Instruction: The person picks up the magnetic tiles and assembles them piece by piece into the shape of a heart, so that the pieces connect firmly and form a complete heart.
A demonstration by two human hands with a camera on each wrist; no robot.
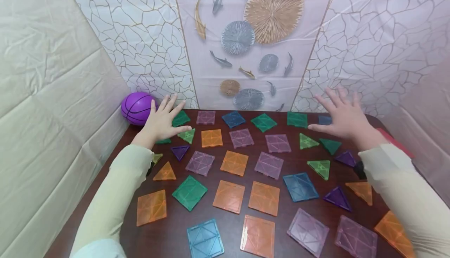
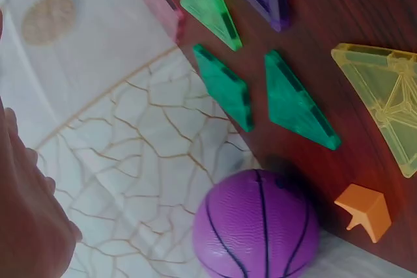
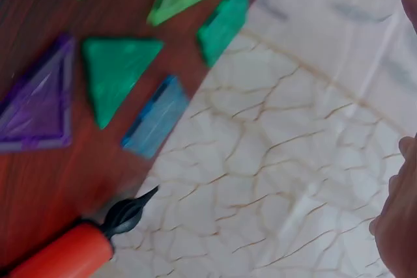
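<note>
My left hand [image 1: 159,121] is held with fingers spread over the table's far left, holding nothing; beside it sits a purple ball [image 1: 138,108]. The right hand [image 1: 346,117], also spread and empty, hovers at the far right, partly over a blue tile [image 1: 325,120]. In the left wrist view the left hand [image 2: 29,193] shows at the left edge, away from the green triangle [image 2: 298,102] and the ball [image 2: 257,226]. The right wrist view has part of the right hand [image 3: 399,219] at its right edge, apart from a green triangle [image 3: 117,73].
Flat translucent square and triangular tiles, such as an orange square [image 1: 229,196] and a purple triangle [image 1: 338,198], lie spread over the dark table [image 1: 154,238]. A red-orange cylinder with a black nozzle [image 3: 65,255] lies at the right. A small orange piece [image 2: 366,211] is near the ball.
</note>
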